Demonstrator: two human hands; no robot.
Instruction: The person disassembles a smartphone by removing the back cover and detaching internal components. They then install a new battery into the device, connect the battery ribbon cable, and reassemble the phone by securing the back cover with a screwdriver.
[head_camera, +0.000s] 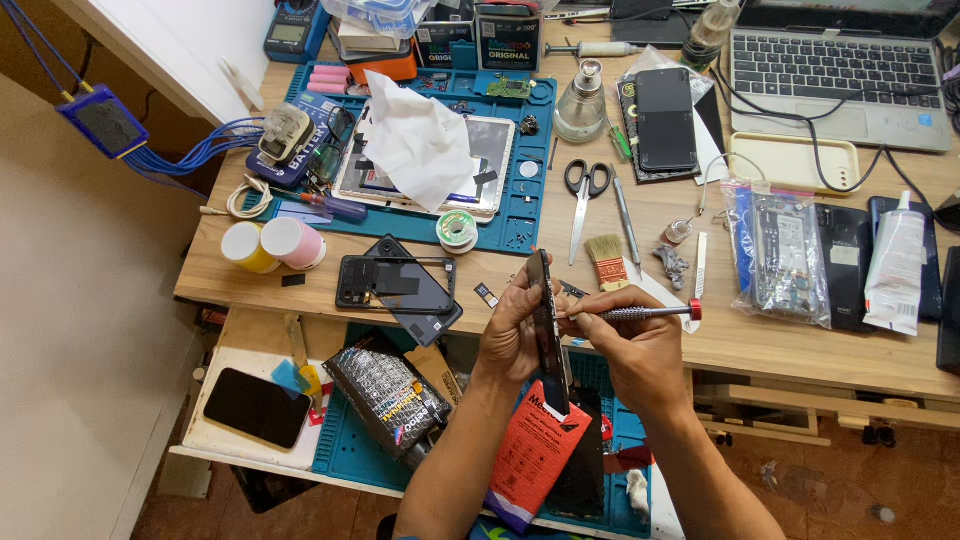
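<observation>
My left hand (512, 335) grips a black phone (547, 330) held edge-on and upright over the bench's front edge. In my right hand (632, 345) is a metal screwdriver (640, 313) with a red cap, lying level, its tip against the phone's right edge. Both hands hover above a lower shelf with a blue mat (345, 455). Just left of my left hand on the wooden bench (780, 345) lie a dark phone frame (395, 283) and a phone back (425, 300).
On the teal work mat (520, 215) sits a tablet under white paper (420, 140). Scissors (585, 195), a brush (606, 260), tweezers, a solder reel (457, 229), bagged parts (780, 250), a glue tube (897, 265), a laptop (840, 70) and two tape rolls crowd the bench. A black phone (257, 407) lies lower left.
</observation>
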